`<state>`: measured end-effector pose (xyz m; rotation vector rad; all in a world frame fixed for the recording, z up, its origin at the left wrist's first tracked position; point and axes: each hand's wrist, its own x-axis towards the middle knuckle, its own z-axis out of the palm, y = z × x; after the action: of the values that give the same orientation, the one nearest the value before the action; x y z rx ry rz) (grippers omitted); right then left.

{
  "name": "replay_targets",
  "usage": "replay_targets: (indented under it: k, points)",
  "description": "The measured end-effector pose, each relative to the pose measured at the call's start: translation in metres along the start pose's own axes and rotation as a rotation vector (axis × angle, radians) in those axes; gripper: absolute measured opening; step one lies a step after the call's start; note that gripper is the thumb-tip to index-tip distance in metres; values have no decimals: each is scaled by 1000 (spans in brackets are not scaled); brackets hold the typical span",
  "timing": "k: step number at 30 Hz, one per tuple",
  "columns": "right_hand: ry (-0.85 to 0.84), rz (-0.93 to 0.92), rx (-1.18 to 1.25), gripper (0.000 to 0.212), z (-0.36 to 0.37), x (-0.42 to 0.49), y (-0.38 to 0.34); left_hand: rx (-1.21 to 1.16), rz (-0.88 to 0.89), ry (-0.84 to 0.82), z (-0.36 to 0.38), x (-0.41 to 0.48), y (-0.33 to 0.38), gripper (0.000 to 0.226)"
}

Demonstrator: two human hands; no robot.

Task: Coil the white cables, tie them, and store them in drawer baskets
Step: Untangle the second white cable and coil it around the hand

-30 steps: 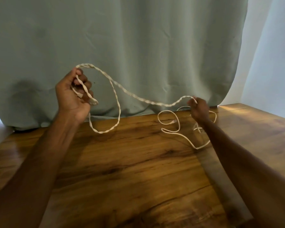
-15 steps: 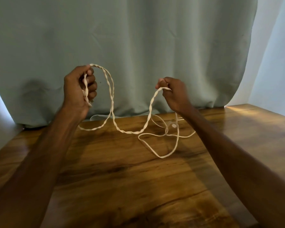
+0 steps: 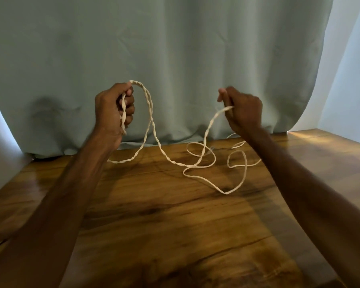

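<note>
Head view: twisted, looping white cable [image 3: 154, 129]

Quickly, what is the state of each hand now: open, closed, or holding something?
Left hand: closed around the twisted white cable.
Right hand: pinching the same cable further along.

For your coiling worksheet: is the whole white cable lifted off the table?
No, loops of the white cable lie on the table.
</note>
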<state>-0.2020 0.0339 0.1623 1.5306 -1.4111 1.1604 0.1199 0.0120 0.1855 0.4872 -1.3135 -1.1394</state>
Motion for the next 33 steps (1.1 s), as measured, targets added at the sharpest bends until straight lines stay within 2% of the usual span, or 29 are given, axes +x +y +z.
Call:
replay_targets:
  k: [2,3,4,6,8,9,10,11,13,16,21,24,26,30,31,33]
  points:
    - [-49,45,246,38,2,14,-26,-17,11,4,-1,1,2,29]
    - [-181,78,375,34,3,17,-39,-20,10,6,-2,2,3,28]
    - [-377,157,514,32,4,16,-54,-17,7,10,-2,3,3,27]
    - [-898,434,760,35,6,2,-81,12,-10,30,-4,4,4,27]
    - [-1396,600,820,46,8,-28,-102,52,-44,43,-5,5,2,29]
    - [-1553,616,806,50,13,-45,-108,70,-65,41,-6,6,1,29]
    - [-1623,633,780,52,16,-61,-111,91,-85,30,-7,7,-1,29]
    - [-1615,679,746,51,19,-76,-110,122,-105,13,-6,6,-3,28]
    - [-1446,767,688,44,24,-94,-98,200,-145,-33,-3,5,-11,28]
    - [-1212,739,528,43,25,-95,-62,262,-205,-93,3,2,-24,25]
    - [-1047,1025,411,52,12,-98,13,387,-237,-167,11,-5,-30,23]
    - [-996,1094,395,50,9,-101,44,453,-253,-258,12,-10,-32,28]
    - [-1017,1020,315,40,4,-99,48,511,-258,-289,13,-12,-33,31]
    - [-1119,553,142,9,2,-86,36,581,-259,-243,12,-12,-32,40]
    - [-1164,499,169,16,2,-82,32,591,-251,-214,12,-12,-31,43]
    - [-1309,438,236,57,0,-70,22,641,-214,-120,9,-10,-32,45]
